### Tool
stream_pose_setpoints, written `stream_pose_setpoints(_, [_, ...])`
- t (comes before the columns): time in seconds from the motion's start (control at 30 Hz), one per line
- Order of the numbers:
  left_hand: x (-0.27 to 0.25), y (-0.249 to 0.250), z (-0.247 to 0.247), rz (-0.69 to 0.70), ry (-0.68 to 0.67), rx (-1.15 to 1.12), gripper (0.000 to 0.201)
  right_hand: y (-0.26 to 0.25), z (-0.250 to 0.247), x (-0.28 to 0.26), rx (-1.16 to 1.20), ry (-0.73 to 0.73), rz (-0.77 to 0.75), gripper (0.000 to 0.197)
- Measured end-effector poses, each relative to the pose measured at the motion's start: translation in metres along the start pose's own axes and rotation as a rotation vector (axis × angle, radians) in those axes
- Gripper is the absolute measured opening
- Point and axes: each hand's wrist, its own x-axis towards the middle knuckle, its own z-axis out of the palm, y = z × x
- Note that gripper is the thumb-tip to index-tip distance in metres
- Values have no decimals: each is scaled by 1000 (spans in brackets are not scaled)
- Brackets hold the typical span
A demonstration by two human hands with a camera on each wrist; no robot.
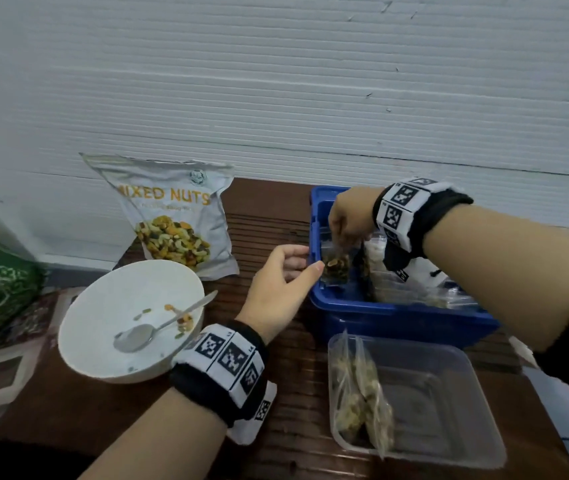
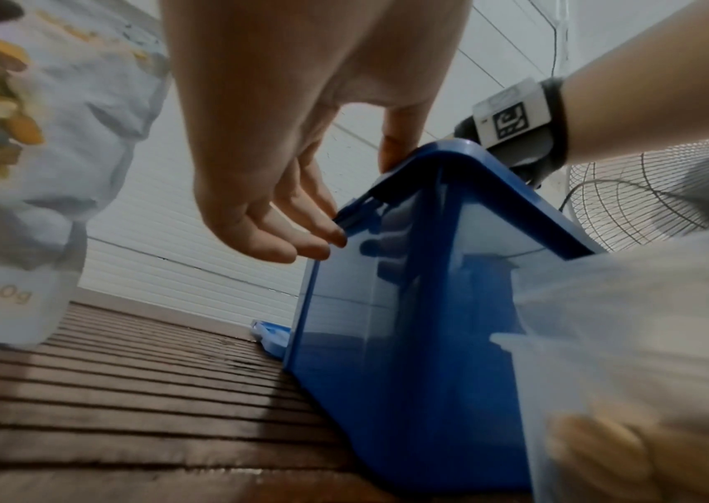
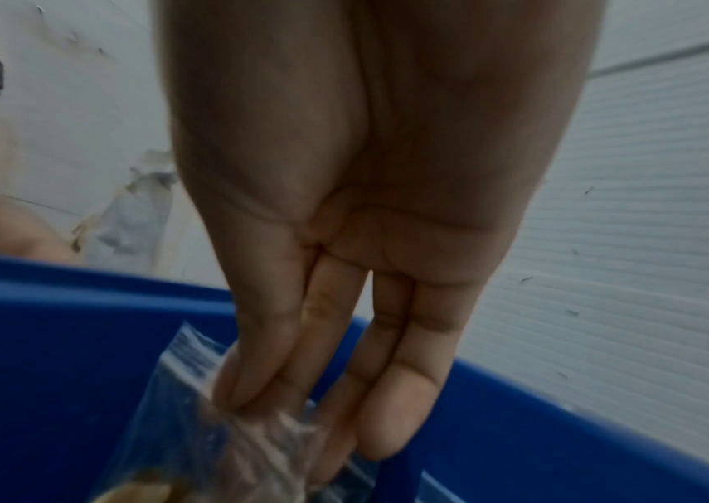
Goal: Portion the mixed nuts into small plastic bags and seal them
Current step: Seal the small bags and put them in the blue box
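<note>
The right hand (image 1: pixel 347 216) is reaching down into the deep blue plastic tub (image 1: pixel 397 318) and pinching the top edge of a small clear plastic bag of mixed nuts (image 1: pixel 336 266) between thumb and fingertips; the right wrist view is showing the other fingers hanging nearly straight beside the crumpled plastic. The bag is hanging upright inside the tub's near-left corner, just below the rim. Whether its strip is sealed cannot be told.

The left hand (image 1: pixel 281 285) is holding nothing: its fingers are relaxed and lightly curved, fingertips touching the tub's left wall, the thumb lying over the rim, seemingly steadying the tub.

Progress, judged: late. The white round ceramic bowl (image 1: pixel 103 351) is holding only a few stray nuts and a metal spoon (image 1: pixel 158 329). More clear bags are standing packed in the tub's right half, and two filled bags are lying in the clear rectangular plastic tray (image 1: pixel 449 403) at the front. The grey printed "MIXED NUTS" pouch (image 1: pixel 175 213) is standing upright behind the bowl; its remaining contents are not visible. Remaining work is probably setting this bag down and portioning the last scraps.
</note>
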Motion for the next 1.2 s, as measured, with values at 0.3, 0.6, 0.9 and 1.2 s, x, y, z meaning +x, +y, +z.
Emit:
stream_pose_setpoints(0.3, [4,-7,-3,25,-8,-25,30,-4,5,19,-179,66,78,16])
stream_pose_setpoints(0.6, [-22,6,2,-50,18,63,35,2,-17,-42,273,247,31,12])
stream_pose_setpoints(0.9, [-52,30,7,-84,-28,231,42,-30,1,-141,287,71,-88,6])
stream_pose_setpoints(1.2, [-81,38,8,-112,-50,330,49,-58,82,-165,121,-26,-79,24])
